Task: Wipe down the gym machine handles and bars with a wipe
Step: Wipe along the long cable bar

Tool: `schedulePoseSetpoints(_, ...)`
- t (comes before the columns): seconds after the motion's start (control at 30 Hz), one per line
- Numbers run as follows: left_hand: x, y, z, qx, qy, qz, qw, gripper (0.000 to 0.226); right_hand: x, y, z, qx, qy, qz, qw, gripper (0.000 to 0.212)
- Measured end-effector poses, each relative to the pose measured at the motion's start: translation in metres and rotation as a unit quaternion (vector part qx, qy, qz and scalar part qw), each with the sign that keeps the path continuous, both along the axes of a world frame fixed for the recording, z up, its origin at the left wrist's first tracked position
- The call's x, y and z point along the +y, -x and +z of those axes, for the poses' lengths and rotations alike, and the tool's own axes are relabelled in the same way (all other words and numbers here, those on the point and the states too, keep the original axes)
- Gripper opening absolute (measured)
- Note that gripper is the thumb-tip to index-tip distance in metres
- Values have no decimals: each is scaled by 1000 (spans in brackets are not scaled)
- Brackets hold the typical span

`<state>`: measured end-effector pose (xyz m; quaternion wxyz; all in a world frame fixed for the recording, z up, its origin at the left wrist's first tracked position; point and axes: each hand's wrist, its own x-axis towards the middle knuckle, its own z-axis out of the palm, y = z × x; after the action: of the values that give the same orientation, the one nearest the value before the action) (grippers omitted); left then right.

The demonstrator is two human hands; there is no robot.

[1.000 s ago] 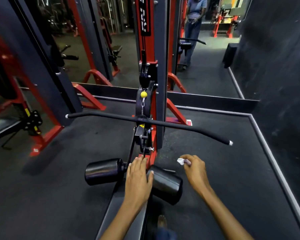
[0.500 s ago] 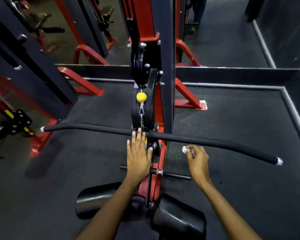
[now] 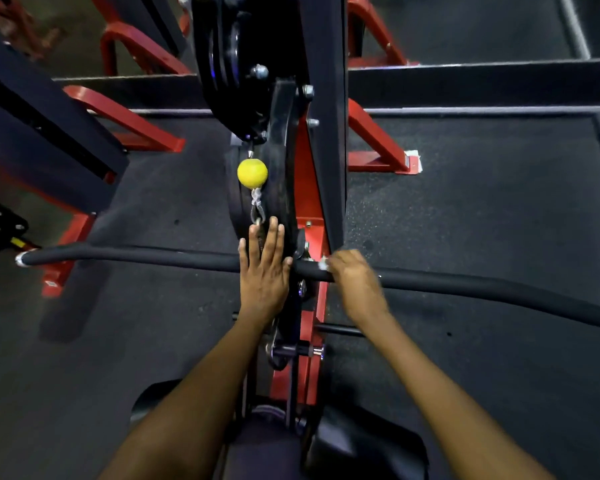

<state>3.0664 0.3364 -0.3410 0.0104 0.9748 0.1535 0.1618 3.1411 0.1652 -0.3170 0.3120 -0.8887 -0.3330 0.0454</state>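
Dark speckled rubber floor point(image 3: 482, 209) spreads under a red and black gym machine point(image 3: 321, 140), with more red frame legs and a dark beam off to the left. A long black padded bar point(image 3: 125, 254) hangs across the view in front of the machine's upright post, its bent ends tipped with silver caps. Above its middle a yellow ball point(image 3: 252, 172) sits on the cable, with a metal clip just below it. The left hand point(image 3: 264, 271) lies flat over the middle of the bar, fingers straight and close together, pointing up toward the clip; it grips nothing. Just to its right, the right hand point(image 3: 355, 284) is curled over the bar, closed around a small white wipe point(image 3: 324, 264), of which only a scrap peeks out at the fingertips, pressed against the padding. The right hand is blurred, so the exact finger placement is hard to tell. The two hands sit near each other on the bar, apart by a short stretch of padding. Black roller pads point(image 3: 368, 445) show at the bottom edge, between the forearms.
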Motion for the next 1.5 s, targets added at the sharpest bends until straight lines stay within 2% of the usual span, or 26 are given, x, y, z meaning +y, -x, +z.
schedulePoseSetpoints(0.13,0,-2,-6,-16,43,-18,999,66,-82,-9,2,11,5,-214,977,30)
schedulePoseSetpoints(0.2,-1,-3,-8,-20,59,-15,998,65,-67,4,3,30,-8,-257,966,31)
schedulePoseSetpoints(0.3,1,-2,-11,-22,57,-17,998,60,8,29,9,82,-81,-160,980,16)
schedulePoseSetpoints(0.37,3,-2,-12,-18,54,-23,998,55,43,38,6,75,-101,-80,989,16)
schedulePoseSetpoints(0.43,3,-1,-11,-12,58,-23,998,55,38,36,0,51,-96,-25,994,20)
schedulePoseSetpoints(0.47,3,-1,-11,-8,64,-21,998,55,21,31,-4,49,-110,-36,992,20)
schedulePoseSetpoints(0.53,4,0,-13,-5,65,-19,998,54,-28,18,-8,38,-118,-118,985,13)
schedulePoseSetpoints(0.6,3,0,-14,-5,61,-20,998,55,-74,8,-8,25,-82,-234,968,8)
schedulePoseSetpoints(0.67,4,0,-14,-2,60,-26,998,55,-83,6,-6,33,-44,-327,943,23)
schedulePoseSetpoints(0.7,3,0,-12,0,56,-28,998,55,-72,11,-10,29,-45,-326,944,26)
schedulePoseSetpoints(0.73,2,0,-10,-1,54,-23,998,55,-51,15,-9,14,-34,-283,958,28)
schedulePoseSetpoints(0.8,-6,4,-3,-16,48,9,999,57,1,28,-8,13,-77,-193,978,25)
schedulePoseSetpoints(0.87,-16,9,7,-47,33,36,998,54,39,37,2,55,-95,-95,989,21)
schedulePoseSetpoints(0.93,-19,4,19,-75,19,33,996,53,44,31,1,39,-82,-32,995,23)
schedulePoseSetpoints(0.97,-17,-3,24,-79,14,26,996,54,31,24,1,46,-68,-44,996,20)
schedulePoseSetpoints(1.0,-14,-12,28,-76,8,22,997,57,13,18,-5,10,-55,-75,996,15)
schedulePoseSetpoints(1.03,-10,-21,30,-69,2,20,997,59,-10,12,-3,10,-38,-137,990,13)
schedulePoseSetpoints(1.13,-3,-34,23,-54,-20,6,998,60,-62,2,8,26,17,-303,952,17)
schedulePoseSetpoints(1.2,-1,-33,16,-58,-32,-2,998,60,-58,3,9,45,-6,-361,931,16)
schedulePoseSetpoints(1.27,0,-33,15,-65,-30,-14,997,61,-17,9,6,88,-50,-330,939,15)
schedulePoseSetpoints(1.33,2,-33,17,-68,-34,-22,997,62,32,21,11,115,-97,-209,966,18)
schedulePoseSetpoints(1.37,3,-33,17,-67,-39,-26,997,62,49,27,8,144,-89,-130,977,22)
schedulePoseSetpoints(1.43,5,-31,16,-65,-48,-35,996,62,58,25,11,122,-45,-40,991,24)
schedulePoseSetpoints(1.5,6,-31,17,-66,-42,-41,996,62,33,12,5,75,-24,-45,996,20)
